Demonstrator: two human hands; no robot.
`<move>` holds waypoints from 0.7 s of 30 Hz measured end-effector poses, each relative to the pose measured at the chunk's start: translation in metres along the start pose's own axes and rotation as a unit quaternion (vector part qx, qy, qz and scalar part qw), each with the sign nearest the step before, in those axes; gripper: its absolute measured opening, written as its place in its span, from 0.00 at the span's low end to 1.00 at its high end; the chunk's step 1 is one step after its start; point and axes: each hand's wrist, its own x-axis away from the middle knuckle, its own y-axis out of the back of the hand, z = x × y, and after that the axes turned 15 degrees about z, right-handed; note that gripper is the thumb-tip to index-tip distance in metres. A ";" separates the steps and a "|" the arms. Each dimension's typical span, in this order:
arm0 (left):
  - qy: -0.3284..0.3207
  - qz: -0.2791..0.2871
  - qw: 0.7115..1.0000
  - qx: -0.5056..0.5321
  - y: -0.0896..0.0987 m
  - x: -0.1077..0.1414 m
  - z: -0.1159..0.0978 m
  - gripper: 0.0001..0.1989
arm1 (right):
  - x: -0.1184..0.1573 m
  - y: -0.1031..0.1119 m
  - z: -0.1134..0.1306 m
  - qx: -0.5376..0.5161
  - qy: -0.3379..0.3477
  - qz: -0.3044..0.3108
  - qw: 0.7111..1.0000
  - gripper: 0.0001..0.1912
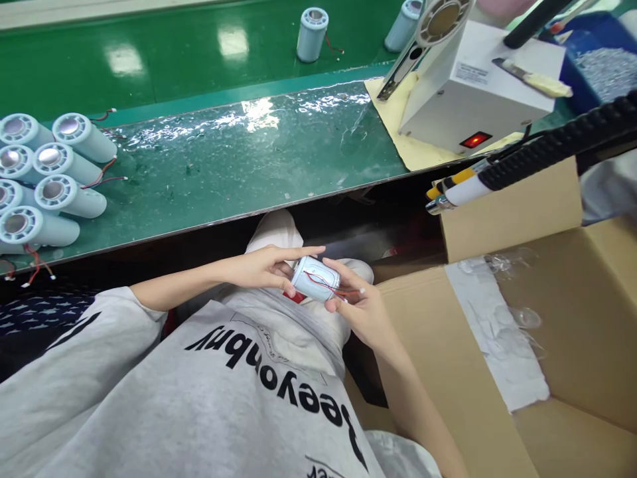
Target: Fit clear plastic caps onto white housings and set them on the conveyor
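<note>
A light blue cylinder (314,277) with thin red and dark wires lies on its side between my two hands, above my lap. My left hand (269,267) grips its left end, thumb below and a finger stretched along the top. Around its right end are the fingers of my right hand (354,295), close to the wires and their small white connector. Several similar blue cylinders (70,192) with wires stand grouped at the left of the green worktop (239,159).
Two more cylinders (312,34) stand on the green surface behind. A white machine (478,86) with a lit red switch sits at the right, near a black corrugated hose (562,143). Below it is an open cardboard box (432,332); a blue bin (582,40) is at the upper right.
</note>
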 end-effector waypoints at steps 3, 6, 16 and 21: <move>0.011 -0.011 1.000 -0.006 0.001 -0.001 0.004 0.45 | -0.002 -0.002 0.000 -0.083 -0.013 0.012 0.996 0.36; -0.022 -0.042 0.996 -0.082 0.004 -0.003 0.000 0.43 | -0.005 -0.006 0.001 -0.199 -0.048 0.057 0.977 0.35; -0.035 -0.091 0.986 -0.133 -0.007 -0.009 -0.022 0.36 | -0.001 0.019 0.006 -0.163 -0.090 0.004 0.982 0.39; -0.008 -0.108 0.994 -0.003 -0.011 -0.010 -0.019 0.37 | 0.061 0.126 -0.027 0.023 -0.044 -0.525 0.850 0.19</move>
